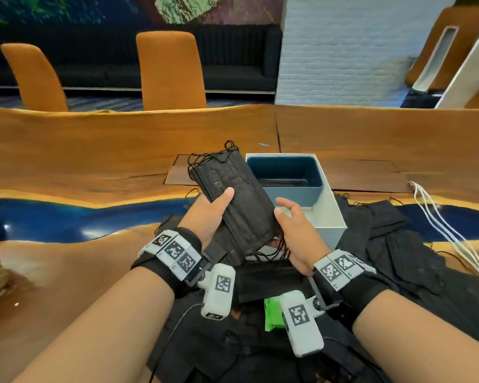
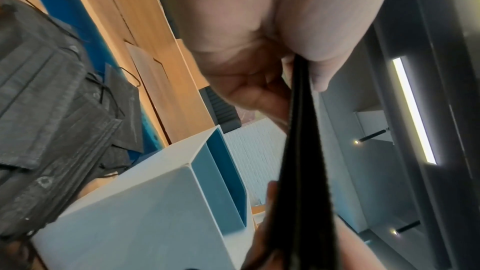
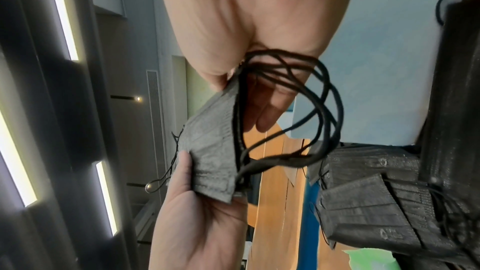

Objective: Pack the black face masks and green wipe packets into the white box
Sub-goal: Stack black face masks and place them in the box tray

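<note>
A stack of black face masks [image 1: 237,200] is held in the air above the near middle of the bench [image 1: 94,161], tilted with its far end up and to the left, ear loops hanging from both ends. The left hand [image 1: 209,214] grips the stack along its left long edge, thumb pressed on the top face and fingers underneath. The right hand [image 1: 296,225] meets the stack at its near right corner; the thumb lies against the edge, and the right wrist view shows the fingers straight behind the masks with loops draped over them, though whether they actually pinch the stack cannot be told. The white box [image 1: 329,217] stands open on the bench just beyond and to the right of the hands, not touching the held stack, with a blue inner tray [image 1: 285,172] in its far half. Loose black masks [image 1: 415,250] lie heaped on the bench toward its near edge, right of and in front of the box. One green wipe packet [image 1: 271,313] lies among them, partly hidden by the right wrist camera.
</note>
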`<state>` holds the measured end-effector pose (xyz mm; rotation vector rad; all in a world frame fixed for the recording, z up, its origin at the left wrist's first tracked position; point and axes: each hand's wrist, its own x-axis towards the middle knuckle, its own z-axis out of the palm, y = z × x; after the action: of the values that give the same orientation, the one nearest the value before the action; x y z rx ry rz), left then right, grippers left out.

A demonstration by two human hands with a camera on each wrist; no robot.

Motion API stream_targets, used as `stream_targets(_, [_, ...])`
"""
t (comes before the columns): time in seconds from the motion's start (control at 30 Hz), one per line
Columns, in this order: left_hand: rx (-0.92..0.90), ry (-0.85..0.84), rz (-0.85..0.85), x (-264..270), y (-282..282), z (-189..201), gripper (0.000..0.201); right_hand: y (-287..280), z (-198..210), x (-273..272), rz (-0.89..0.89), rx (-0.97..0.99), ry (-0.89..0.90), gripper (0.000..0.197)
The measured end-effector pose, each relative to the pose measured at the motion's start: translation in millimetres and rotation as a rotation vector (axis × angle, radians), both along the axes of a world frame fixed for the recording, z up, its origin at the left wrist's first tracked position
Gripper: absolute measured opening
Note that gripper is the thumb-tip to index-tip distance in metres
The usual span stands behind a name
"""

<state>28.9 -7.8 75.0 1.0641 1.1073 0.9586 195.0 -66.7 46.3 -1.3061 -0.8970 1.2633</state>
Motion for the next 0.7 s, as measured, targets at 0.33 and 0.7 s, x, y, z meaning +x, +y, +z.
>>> stream_targets(0.33, [0.097, 0.075, 0.137, 22.9, 2.0, 9.3, 0.052, -23.5, 2.4, 2.5, 0.206, 0.035, 0.24, 0.033])
stream_targets(0.7, [-0.025, -0.128, -0.026, 44.2, -3.5, 9.0, 0.009, -0.2, 7.6, 41.4, -0.165, 0.074, 0.189, 0.031])
